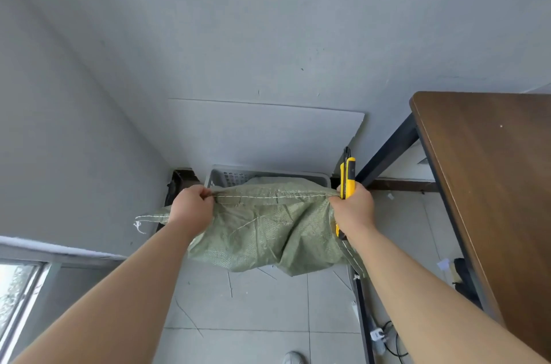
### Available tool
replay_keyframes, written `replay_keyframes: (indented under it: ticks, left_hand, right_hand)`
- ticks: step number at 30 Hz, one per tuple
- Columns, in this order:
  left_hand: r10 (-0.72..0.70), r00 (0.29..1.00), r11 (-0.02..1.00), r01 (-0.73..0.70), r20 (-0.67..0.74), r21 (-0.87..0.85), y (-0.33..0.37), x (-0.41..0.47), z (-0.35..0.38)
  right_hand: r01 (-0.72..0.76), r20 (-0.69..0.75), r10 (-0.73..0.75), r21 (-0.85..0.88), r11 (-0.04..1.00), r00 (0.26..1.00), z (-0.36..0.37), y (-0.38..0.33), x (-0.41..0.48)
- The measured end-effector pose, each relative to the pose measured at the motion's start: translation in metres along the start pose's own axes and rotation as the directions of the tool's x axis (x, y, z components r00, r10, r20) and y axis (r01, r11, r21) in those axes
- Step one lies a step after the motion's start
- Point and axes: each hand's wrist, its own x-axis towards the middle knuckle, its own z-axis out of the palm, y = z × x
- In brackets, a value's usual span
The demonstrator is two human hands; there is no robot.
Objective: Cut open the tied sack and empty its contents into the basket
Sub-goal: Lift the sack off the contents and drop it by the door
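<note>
Both hands hold a green woven sack [268, 232] up by its stitched seam, which runs taut and roughly level between them. The left hand [190, 205] pinches the seam near its left end, its fingers [205, 195] curled tight over the fabric; a short corner of sack with a loose white string [138, 226] sticks out past that hand to the left. The right hand [354, 208] grips the seam's right end, fingers closed on both the cloth and a yellow utility knife [347, 175], whose handle stands upright above the fist and shows again below it. The sack's body hangs slack and crumpled beneath the 2 hands, above the tiled floor [262, 304]. Just behind the seam, against the wall, sits a grey slotted basket [226, 177]. A brown worktop [489, 172] stands to the right.
</note>
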Motion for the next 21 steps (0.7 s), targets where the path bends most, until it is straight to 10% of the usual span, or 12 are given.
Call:
replay_keyframes:
  ticks: [21]
  left_hand:
    - [-0.011,0.992,0.925,-0.038,-0.126,-0.378,0.056,0.008,-0.074]
  right_hand:
    - [0.087,-0.084,-0.071,0.202,0.976,0.994,-0.013,-0.105,0.009]
